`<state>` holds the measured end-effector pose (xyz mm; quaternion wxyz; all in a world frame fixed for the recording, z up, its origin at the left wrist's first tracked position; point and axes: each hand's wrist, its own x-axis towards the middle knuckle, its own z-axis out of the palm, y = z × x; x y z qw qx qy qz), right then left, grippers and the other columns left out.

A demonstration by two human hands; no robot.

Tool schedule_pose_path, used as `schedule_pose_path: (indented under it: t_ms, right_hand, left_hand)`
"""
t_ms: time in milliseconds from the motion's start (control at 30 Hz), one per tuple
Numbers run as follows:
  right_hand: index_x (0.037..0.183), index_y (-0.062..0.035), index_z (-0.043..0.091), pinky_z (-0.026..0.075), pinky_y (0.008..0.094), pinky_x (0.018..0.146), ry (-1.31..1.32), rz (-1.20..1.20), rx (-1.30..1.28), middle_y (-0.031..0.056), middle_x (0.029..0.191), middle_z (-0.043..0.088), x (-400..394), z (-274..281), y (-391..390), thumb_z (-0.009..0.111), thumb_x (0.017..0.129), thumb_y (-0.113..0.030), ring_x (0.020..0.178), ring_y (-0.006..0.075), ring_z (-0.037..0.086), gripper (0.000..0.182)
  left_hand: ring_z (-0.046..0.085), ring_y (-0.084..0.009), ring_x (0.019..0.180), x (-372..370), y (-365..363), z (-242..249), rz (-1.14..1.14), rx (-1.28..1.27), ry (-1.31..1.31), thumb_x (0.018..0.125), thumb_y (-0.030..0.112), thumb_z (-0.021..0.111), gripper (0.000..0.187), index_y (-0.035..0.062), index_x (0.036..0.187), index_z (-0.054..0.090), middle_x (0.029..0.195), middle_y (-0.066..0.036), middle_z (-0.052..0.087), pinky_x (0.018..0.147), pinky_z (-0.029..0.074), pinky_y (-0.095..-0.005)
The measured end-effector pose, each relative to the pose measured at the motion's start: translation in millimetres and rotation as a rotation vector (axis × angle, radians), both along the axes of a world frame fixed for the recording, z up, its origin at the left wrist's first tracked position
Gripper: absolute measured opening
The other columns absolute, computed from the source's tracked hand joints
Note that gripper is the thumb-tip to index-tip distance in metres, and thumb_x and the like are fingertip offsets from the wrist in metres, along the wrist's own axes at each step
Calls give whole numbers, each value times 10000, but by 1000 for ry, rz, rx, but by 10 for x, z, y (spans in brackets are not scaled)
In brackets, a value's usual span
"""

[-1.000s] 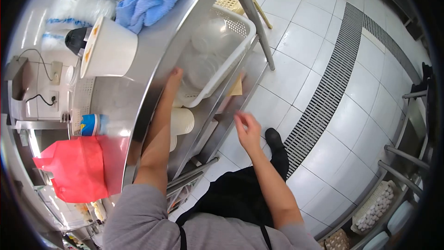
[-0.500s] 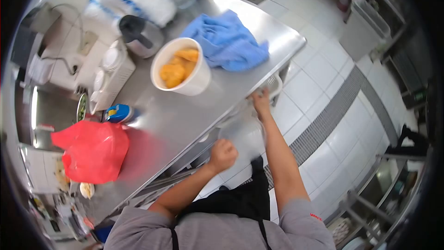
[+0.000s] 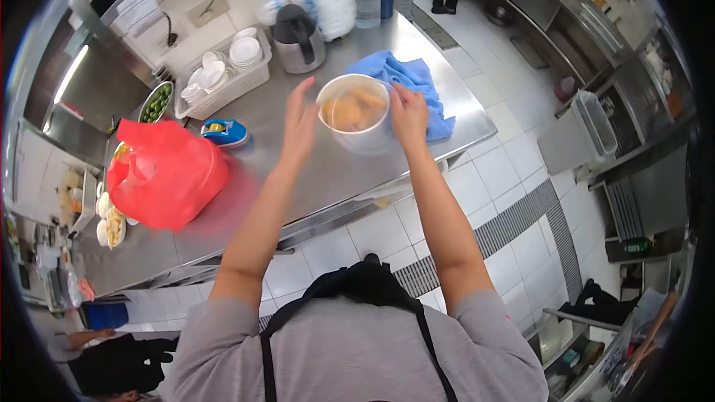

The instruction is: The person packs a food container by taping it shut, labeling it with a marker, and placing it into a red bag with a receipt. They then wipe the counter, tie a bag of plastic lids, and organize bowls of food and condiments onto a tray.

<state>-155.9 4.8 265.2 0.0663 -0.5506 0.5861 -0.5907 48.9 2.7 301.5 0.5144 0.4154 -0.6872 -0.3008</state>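
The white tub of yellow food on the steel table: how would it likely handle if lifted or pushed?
The white tub looks tall, with a wide mouth, and is partly filled, so it probably has some heft and could tip if shoved near the rim. Its smooth wall may slide easily on the steel table. The clear lid across its mouth looks thin, likely flexible.

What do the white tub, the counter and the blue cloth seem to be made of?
White tub: probably plastic or coated paper; smooth, matt wall, clear lid on top.
Counter: stainless steel, brushed, with soft reflections.
Blue cloth: fluffy fabric, likely microfibre, rumpled.
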Motion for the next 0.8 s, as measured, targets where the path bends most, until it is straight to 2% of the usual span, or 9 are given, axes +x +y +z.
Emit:
schedule_pose_path:
  t_ms: [67,200,300,433,500,567,633,700,800]
  right_hand:
    - [929,-37,629,440,396,719,116,-136,81,192,800,574,130,-26,-291,527,796,-168,792,323,543,213]
    - [953,-38,613,442,420,728,308,-99,272,207,810,593,279,74,-468,470,831,-204,767,362,560,251]
    - [949,-31,600,432,437,748,159,-88,397,228,890,587,377,201,-373,413,855,-249,844,379,552,303]
    - [965,9,573,412,447,788,215,81,426,251,915,574,226,43,-498,342,886,-299,899,409,534,393]
    - [933,25,579,397,455,809,309,200,526,264,932,566,82,-57,-670,303,901,-321,905,417,530,443]
    - [883,29,589,387,468,830,472,275,509,277,907,567,43,22,-723,229,917,-328,914,425,520,508]
    - [860,26,600,374,467,852,629,352,530,279,919,564,-53,-82,-898,200,921,-328,922,422,518,537]
    - [849,25,602,393,466,816,493,311,546,264,892,577,-32,-119,-949,217,916,-366,882,427,530,553]
    - [845,29,604,412,450,782,575,215,480,248,857,587,170,177,-812,293,908,-371,854,412,543,511]
  left_hand:
    - [403,-286,1162,-158,-392,-22,92,370,1,868,275,376,442,8,1217,423,1239,-187,436,970,297,-327]
    - [477,-350,1062,-225,-746,-177,35,402,-315,895,312,331,443,-3,1185,445,1159,-230,488,920,350,-381]
    - [498,-385,993,-260,-717,-267,192,372,-507,901,281,306,418,0,1180,440,1121,-242,499,881,376,-427]
    - [524,-329,982,-297,-600,-338,176,-240,-663,896,237,306,388,29,1200,426,1109,-189,526,851,420,-401]
    - [536,-311,961,-300,-680,-327,106,-138,-648,883,238,329,383,23,1181,439,1051,-176,556,817,437,-399]
    - [454,-300,1098,-270,-745,-181,-47,134,-700,898,286,305,403,64,1201,450,1179,-169,490,889,390,-404]
    - [458,-303,1090,-260,-822,-139,-132,171,-811,894,287,313,401,43,1164,482,1147,-165,511,886,387,-398]
    - [456,-306,1091,-260,-831,-276,-57,178,-498,892,281,321,400,20,1132,505,1141,-159,519,895,377,-392]
    - [456,-317,1088,-235,-691,-414,67,87,-301,878,271,360,401,16,1165,476,1153,-181,506,903,372,-375]
